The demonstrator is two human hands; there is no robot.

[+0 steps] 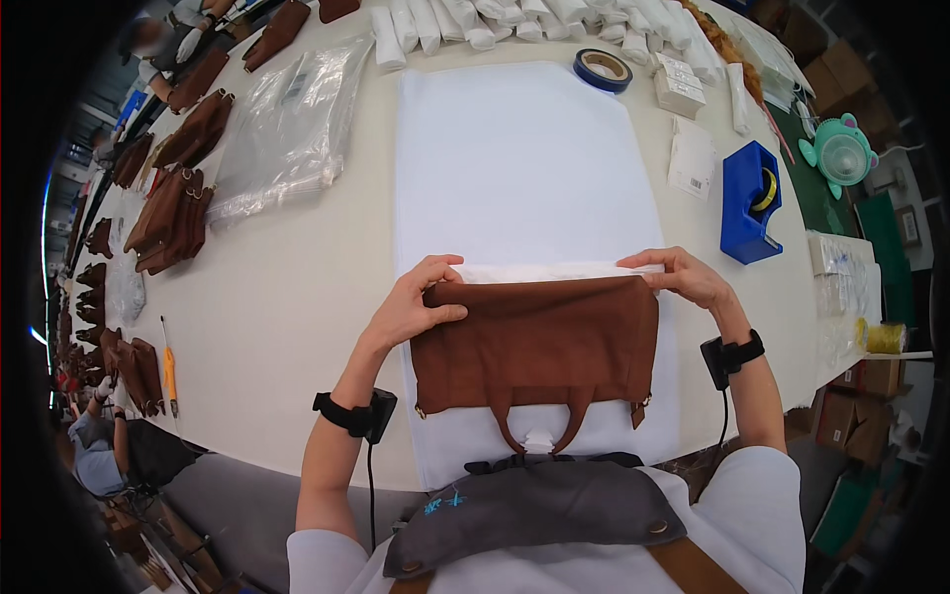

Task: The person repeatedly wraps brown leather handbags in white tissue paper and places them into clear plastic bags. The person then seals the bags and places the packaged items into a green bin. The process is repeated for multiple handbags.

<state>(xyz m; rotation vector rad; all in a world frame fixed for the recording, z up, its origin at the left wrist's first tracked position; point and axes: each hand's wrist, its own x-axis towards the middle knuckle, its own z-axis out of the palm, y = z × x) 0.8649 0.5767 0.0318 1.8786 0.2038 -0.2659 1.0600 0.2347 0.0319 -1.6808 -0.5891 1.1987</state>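
A brown handbag (534, 341) lies flat on a stack of white sheets (527, 163), its two handles pointing towards my body. Along its far edge runs a thin white strip (549, 273) of paper or soft wrapping. My left hand (415, 301) holds the bag's far left corner, thumb on the brown side and fingertips at the strip's left end. At the far right corner my right hand (683, 276) pinches the strip's other end between thumb and fingers, touching the bag's corner. A white tag (538, 441) shows between the handles.
Clear plastic bags (289, 134) lie to the left, beyond them several brown bags (174, 219) and a yellow-handled screwdriver (170, 371). Right are a blue tape dispenser (749, 200), a tape roll (603, 70) and a green fan (842, 152). White wrapped rolls (475, 22) line the back. Co-workers sit left.
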